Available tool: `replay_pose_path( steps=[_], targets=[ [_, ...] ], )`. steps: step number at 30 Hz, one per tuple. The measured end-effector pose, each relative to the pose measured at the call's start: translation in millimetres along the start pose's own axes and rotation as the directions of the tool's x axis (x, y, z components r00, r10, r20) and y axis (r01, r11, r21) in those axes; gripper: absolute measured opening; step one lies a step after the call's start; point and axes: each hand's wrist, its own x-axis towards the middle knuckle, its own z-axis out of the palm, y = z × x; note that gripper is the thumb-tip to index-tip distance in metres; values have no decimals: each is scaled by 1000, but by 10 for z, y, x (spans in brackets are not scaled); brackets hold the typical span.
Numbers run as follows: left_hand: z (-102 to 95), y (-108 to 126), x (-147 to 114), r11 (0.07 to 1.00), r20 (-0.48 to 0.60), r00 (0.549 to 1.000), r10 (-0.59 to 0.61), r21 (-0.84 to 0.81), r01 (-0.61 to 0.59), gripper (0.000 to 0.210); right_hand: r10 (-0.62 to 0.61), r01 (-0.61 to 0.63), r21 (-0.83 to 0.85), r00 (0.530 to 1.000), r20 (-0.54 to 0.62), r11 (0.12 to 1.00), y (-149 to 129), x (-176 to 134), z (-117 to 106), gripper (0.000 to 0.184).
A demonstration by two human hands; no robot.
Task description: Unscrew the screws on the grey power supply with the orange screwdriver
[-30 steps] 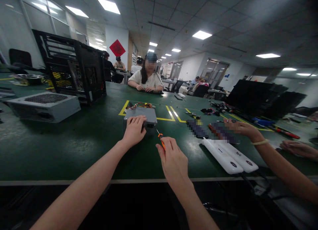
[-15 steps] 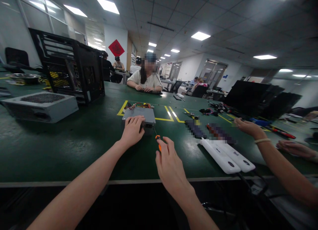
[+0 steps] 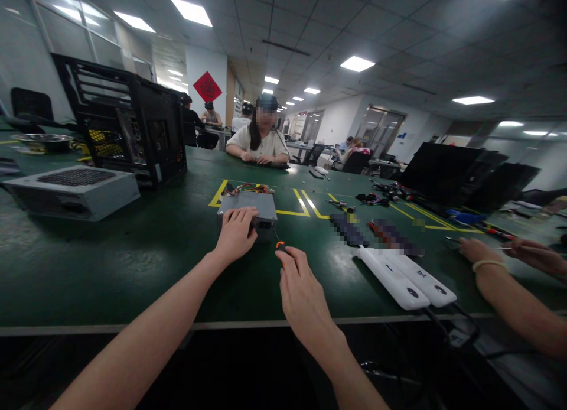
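Observation:
A grey computer power supply unit lies on the green table, its bundle of coloured wires at the far side. My left hand is closed over its near left part, fingers on the top and thumb by the near side. In my right hand is a screwdriver with an orange and black handle, pinched between thumb and fingers. Its thin shaft points up and left to the unit's near right corner. Whether the tip sits in a screw is too small to tell.
At left stand a larger power supply and a black computer case. White power banks or similar devices lie at right, near blurred phones. A co-worker's hands work at far right; another person sits opposite.
My right fingers have shifted slightly up and closed further round the screwdriver handle. My left hand stays put. The co-worker's hand at right has moved down and right, toward their other hand.

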Motion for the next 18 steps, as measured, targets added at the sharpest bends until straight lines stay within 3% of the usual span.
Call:
replay_pose_path(
  steps=[7, 13, 18],
  targets=[
    [11, -4, 4, 1000, -6, 1000, -3, 9, 3, 35, 102, -105, -99, 994, -31, 990, 20, 50, 14, 25],
    [8, -1, 5, 1000, -7, 1000, 2, 22, -2, 34, -44, 45, -91, 999, 11, 995, -22, 25, 27, 32],
    [4, -4, 6, 1000, -4, 1000, 5, 19, -5, 34, 117, -122, -153, 992, -38, 981, -7, 91, 1, 26]
  ],
)
